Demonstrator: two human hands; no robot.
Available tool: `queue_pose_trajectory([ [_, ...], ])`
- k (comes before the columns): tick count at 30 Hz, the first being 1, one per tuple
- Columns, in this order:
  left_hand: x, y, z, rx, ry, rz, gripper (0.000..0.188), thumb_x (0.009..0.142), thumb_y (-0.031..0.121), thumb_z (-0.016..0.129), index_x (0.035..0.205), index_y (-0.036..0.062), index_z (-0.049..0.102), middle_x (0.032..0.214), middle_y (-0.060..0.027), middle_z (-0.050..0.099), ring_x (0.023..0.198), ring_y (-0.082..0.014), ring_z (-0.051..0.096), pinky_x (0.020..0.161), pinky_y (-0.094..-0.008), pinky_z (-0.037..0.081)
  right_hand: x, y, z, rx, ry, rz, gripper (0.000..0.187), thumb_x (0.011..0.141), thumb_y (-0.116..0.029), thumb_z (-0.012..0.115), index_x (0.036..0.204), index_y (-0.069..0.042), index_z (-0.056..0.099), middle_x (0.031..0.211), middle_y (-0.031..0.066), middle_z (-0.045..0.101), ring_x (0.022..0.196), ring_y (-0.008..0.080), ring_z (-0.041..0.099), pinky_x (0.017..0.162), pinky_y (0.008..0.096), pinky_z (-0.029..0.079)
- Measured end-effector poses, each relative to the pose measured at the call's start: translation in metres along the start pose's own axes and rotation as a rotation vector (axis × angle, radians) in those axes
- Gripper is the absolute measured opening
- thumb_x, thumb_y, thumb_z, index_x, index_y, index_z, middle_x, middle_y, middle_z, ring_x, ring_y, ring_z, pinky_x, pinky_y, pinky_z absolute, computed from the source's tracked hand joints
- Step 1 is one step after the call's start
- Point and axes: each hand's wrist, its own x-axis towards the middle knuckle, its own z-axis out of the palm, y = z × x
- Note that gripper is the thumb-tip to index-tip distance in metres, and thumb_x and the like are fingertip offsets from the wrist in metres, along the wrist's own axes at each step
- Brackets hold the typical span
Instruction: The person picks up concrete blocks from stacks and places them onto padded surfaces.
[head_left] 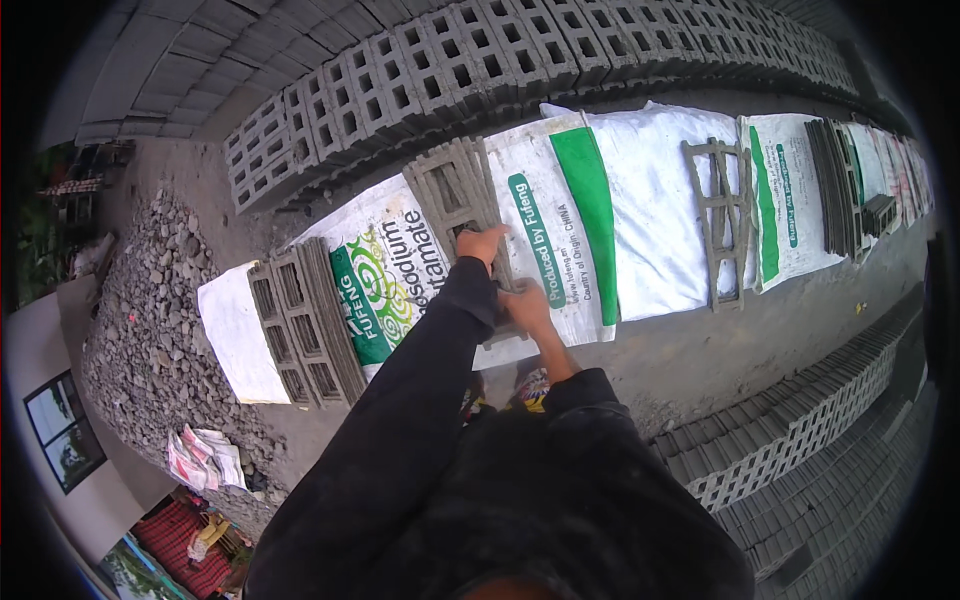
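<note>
A stack of grey, slatted frames (452,190) with rectangular openings lies across white printed sacks (535,165) in front of me. My left hand (483,246) is closed on the frames near their middle. Closer to my body, my right hand (526,306) has its fingers curled on the near part of the same stack. My hands and forearms hide part of the frames. To the left lies another stack of similar frames (318,335). A single open ladder-shaped frame (722,222) rests on the sacks to the right.
Long rows of hollow grey blocks (440,70) stand beyond the sacks. More stacked blocks (790,430) are at the lower right. Further right, dark frames (832,188) lie on the sacks. A gravel pile (165,330) and crumpled sacks (208,458) are at left.
</note>
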Motion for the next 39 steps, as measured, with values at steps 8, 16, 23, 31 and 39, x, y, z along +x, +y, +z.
queue_pose_trajectory([
  [8,0.004,0.009,-0.039,-0.365,-0.371,-0.191,0.031,0.064,0.011,0.066,0.089,-0.0034,0.057,0.086,-0.0098,0.056,0.076,-0.0227,0.056,0.065,-0.0369,0.046,-0.013,-0.015,0.001,0.172,-0.149,0.068,0.076,0.062,-0.036,0.078,0.113,0.012,0.047,0.108,0.0243,0.056,0.098,0.0262,0.058,0.081,0.0324,0.046],
  [16,-0.010,-0.003,-0.118,-0.695,-0.731,-0.231,0.024,0.078,0.013,0.059,0.100,0.0019,0.057,0.095,-0.0089,0.062,0.090,-0.0221,0.061,0.079,-0.0374,0.051,-0.065,-0.057,0.014,0.205,-0.312,-0.150,0.075,0.063,-0.042,0.076,0.109,0.013,0.054,0.100,0.0247,0.062,0.095,0.0303,0.061,0.086,0.0342,0.045],
  [23,-0.014,-0.044,-0.168,-0.622,-0.834,-0.123,0.031,0.082,0.010,0.059,0.110,-0.0025,0.054,0.102,-0.0111,0.061,0.091,-0.0222,0.061,0.082,-0.0359,0.051,-0.083,-0.052,0.054,-0.127,-0.380,-0.186,0.065,0.075,-0.042,0.069,0.111,0.011,0.057,0.095,0.0249,0.063,0.091,0.0288,0.062,0.081,0.0343,0.047],
  [31,-0.004,-0.073,-0.178,-0.656,-0.868,-0.233,0.032,0.078,0.008,0.065,0.107,-0.0009,0.057,0.095,-0.0082,0.062,0.084,-0.0180,0.063,0.076,-0.0326,0.052,-0.020,-0.095,0.078,0.447,-0.341,-0.040,0.050,0.085,-0.040,0.060,0.112,0.002,0.059,0.097,0.0099,0.063,0.084,0.0178,0.059,0.077,0.0318,0.045],
  [39,0.005,-0.081,-0.171,-0.629,-0.947,-0.270,0.032,0.080,0.009,0.065,0.109,-0.0024,0.057,0.102,-0.0110,0.063,0.088,-0.0213,0.064,0.079,-0.0335,0.052,0.008,-0.106,0.071,0.273,-0.542,0.136,0.058,0.083,-0.048,0.061,0.109,0.004,0.057,0.092,0.0102,0.062,0.077,0.0175,0.058,0.068,0.0315,0.044],
])
